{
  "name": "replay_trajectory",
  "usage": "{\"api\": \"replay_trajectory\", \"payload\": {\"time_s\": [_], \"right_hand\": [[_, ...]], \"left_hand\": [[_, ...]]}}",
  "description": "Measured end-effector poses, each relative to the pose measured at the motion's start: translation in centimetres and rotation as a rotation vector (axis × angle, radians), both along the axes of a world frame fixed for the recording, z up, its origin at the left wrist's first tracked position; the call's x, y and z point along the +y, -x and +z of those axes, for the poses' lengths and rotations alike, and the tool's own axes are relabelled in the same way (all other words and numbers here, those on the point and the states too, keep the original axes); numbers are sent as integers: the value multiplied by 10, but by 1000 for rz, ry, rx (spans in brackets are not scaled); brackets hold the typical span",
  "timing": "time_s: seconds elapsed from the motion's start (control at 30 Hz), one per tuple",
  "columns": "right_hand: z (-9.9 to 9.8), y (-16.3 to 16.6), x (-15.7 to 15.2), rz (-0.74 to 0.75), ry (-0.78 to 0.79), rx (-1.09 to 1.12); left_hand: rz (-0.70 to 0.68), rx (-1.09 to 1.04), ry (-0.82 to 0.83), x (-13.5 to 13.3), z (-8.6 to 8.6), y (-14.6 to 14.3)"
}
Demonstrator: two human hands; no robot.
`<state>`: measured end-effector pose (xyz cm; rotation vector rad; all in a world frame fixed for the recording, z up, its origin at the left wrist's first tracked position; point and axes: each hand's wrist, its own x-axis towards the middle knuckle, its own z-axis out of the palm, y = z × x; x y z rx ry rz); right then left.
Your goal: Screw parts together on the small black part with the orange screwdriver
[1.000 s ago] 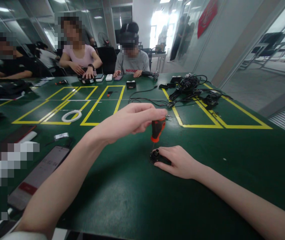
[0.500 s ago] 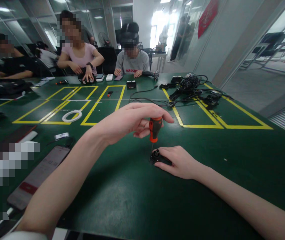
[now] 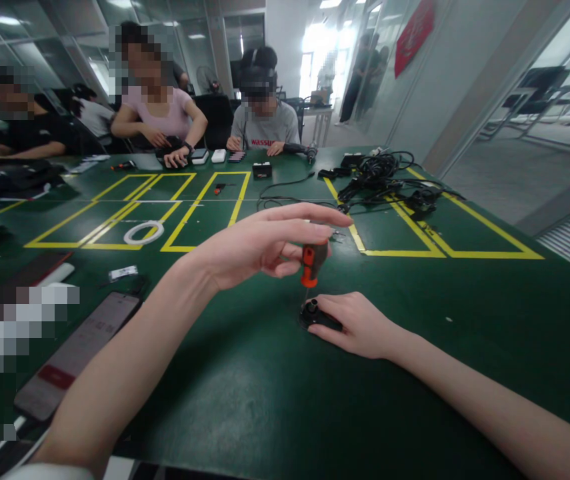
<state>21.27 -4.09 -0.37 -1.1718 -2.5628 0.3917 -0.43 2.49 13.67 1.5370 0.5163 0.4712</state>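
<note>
A small black part point(image 3: 313, 313) lies on the green table point(image 3: 245, 400). The left hand point(image 3: 259, 250) is just above it — grip pinched tight round an orange-and-black screwdriver point(image 3: 313, 261), held upright, tip meeting the part. The right hand point(image 3: 359, 325) lies flat beside the part — grip relaxed and spread, fingertips touching its edge. A phone point(image 3: 72, 360) lies well to the part's left.

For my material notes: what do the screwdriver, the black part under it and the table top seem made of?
The screwdriver: orange and black handle, likely matte plastic or rubber; thin shaft looks metallic. The black part: probably moulded plastic, slight sheen, too small to be sure. The table top: dark green, soft glare, perhaps a rubber mat.
</note>
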Motion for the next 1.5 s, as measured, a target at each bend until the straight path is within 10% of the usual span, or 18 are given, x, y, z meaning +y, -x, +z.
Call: {"api": "replay_trajectory", "payload": {"time_s": [0.37, 0.63, 1.5], "right_hand": [[0, 0, 0, 3, 0, 1], [1, -1, -1, 3, 10, 13], [-3, 0, 0, 10, -16, 7]], "left_hand": [[-97, 9, 54, 3, -1, 2], [-44, 58, -210, 4, 1, 5], [-112, -113, 152, 6, -2, 3]]}}
